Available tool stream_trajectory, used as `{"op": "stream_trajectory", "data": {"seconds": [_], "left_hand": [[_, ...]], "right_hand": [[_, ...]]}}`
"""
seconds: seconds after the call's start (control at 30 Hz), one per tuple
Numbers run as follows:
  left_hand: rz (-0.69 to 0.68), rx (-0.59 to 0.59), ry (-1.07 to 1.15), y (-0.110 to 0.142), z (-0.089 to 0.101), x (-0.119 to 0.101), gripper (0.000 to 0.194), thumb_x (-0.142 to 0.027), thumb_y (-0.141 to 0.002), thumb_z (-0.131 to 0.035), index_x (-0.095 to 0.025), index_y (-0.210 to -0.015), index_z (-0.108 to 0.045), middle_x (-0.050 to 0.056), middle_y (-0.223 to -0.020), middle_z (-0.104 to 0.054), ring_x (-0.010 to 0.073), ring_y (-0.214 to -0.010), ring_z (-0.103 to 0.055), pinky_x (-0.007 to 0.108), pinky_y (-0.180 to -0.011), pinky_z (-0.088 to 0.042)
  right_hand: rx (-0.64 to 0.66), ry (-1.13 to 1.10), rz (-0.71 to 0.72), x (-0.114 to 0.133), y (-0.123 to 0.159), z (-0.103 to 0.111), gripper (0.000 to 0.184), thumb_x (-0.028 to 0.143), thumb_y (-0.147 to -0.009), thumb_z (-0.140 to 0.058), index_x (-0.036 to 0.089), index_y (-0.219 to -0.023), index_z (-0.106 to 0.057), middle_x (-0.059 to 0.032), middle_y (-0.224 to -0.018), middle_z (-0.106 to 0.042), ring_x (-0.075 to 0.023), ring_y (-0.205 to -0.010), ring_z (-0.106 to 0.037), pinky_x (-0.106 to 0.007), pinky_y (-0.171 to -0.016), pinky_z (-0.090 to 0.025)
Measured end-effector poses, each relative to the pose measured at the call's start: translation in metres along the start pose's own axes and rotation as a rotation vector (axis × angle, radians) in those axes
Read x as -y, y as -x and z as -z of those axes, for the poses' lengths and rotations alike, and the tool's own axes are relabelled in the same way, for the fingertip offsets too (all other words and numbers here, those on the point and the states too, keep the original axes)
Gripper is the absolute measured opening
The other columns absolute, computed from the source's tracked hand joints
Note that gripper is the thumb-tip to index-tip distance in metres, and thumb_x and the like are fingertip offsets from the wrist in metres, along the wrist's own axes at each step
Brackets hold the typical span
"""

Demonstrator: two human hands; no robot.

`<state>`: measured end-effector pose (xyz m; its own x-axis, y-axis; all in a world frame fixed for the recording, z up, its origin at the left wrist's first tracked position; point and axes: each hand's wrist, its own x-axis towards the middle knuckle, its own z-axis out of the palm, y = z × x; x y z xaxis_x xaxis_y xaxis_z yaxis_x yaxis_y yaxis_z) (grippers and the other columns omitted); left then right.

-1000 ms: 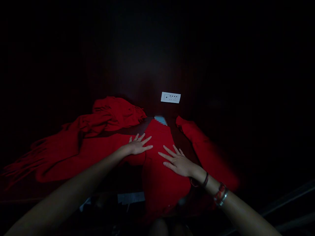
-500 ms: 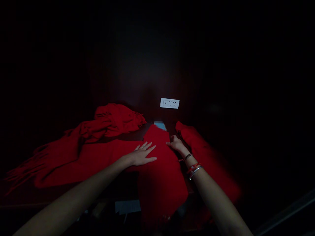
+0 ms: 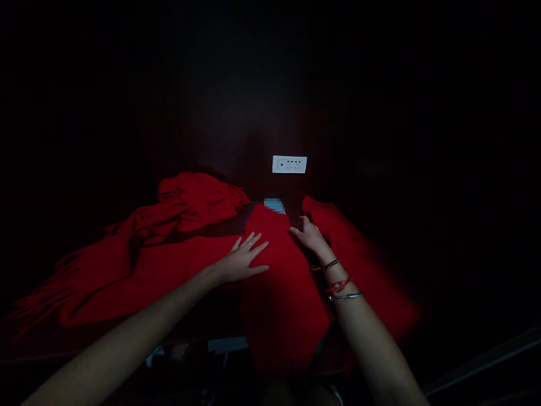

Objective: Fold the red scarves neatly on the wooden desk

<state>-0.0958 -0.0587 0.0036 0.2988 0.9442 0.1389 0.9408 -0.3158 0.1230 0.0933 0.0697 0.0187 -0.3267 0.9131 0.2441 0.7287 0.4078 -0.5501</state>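
A red fringed scarf point(image 3: 283, 304) lies in a long strip in the middle, its fringed end hanging over the near edge. My left hand point(image 3: 243, 260) rests on its left side, fingers spread, a ring on one finger. At the scarf's right edge is my right hand point(image 3: 309, 232), its thumb and forefinger apart and nothing visible between them. Whether its fingertips touch the cloth I cannot tell. More red cloth point(image 3: 169, 270) stretches out to the left, with a crumpled fringed scarf point(image 3: 194, 200) behind it. Another red cloth point(image 3: 359, 256) lies to the right of my right hand.
A white wall socket point(image 3: 289, 164) sits on the dark wall behind. Just beyond the middle scarf shows a small blurred blue patch point(image 3: 274, 206). Below the near edge is a pale flat object point(image 3: 228, 344). Most of the surroundings are too dark to make out.
My right hand has opened at the scarf's edge, its forefinger lifting away from the thumb. My left hand stays spread on the cloth. The view has tipped slightly.
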Motion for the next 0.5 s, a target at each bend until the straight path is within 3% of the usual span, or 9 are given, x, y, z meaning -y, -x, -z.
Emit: {"op": "stream_trajectory", "data": {"seconds": [0.1, 0.2, 0.37, 0.5], "left_hand": [[-0.241, -0.089, -0.001, 0.003, 0.007, -0.012, 0.056, -0.05, -0.077, -0.036, -0.022, -0.125, -0.028, 0.007, -0.132, -0.023, 0.0219, -0.121, -0.013, 0.038, -0.097, -0.014], [-0.438, -0.002, 0.033, 0.007, 0.012, -0.027, 0.052, -0.045, -0.076, -0.042, -0.029, -0.124, -0.029, 0.002, -0.132, -0.023, 0.0223, -0.121, -0.016, 0.039, -0.097, -0.014], [-0.459, 0.216, 0.085, 0.01, 0.016, -0.035, 0.042, -0.043, -0.077, -0.041, -0.04, -0.118, -0.033, -0.008, -0.136, -0.004, 0.0273, -0.122, -0.001, 0.047, -0.096, -0.006], [-0.438, 0.243, 0.157, 0.011, 0.02, -0.036, 0.04, -0.042, -0.074, -0.046, -0.041, -0.114, -0.039, -0.012, -0.135, -0.003, 0.0309, -0.121, 0.003, 0.05, -0.095, -0.003]], "right_hand": [[0.215, -0.139, -0.035, -0.006, 0.009, 0.016, 0.057, 0.036, -0.069, -0.053, 0.015, -0.117, -0.031, -0.0094, -0.087, -0.058, -0.0129, -0.06, -0.055, -0.023, -0.054, -0.042], [0.327, -0.189, -0.078, -0.008, 0.012, 0.017, 0.063, 0.026, -0.066, -0.057, 0.016, -0.121, -0.027, -0.0066, -0.086, -0.059, -0.0096, -0.054, -0.053, -0.019, -0.047, -0.04], [0.188, -0.145, -0.075, -0.007, 0.0, -0.003, 0.058, 0.008, -0.057, -0.056, 0.02, -0.112, -0.04, -0.0047, -0.098, -0.056, -0.0123, -0.071, -0.055, -0.019, -0.055, -0.042], [0.056, -0.187, -0.086, -0.015, -0.007, -0.012, 0.05, 0.01, -0.059, -0.052, 0.022, -0.106, -0.042, -0.0007, -0.089, -0.058, -0.0113, -0.066, -0.055, -0.021, -0.057, -0.042]]}}
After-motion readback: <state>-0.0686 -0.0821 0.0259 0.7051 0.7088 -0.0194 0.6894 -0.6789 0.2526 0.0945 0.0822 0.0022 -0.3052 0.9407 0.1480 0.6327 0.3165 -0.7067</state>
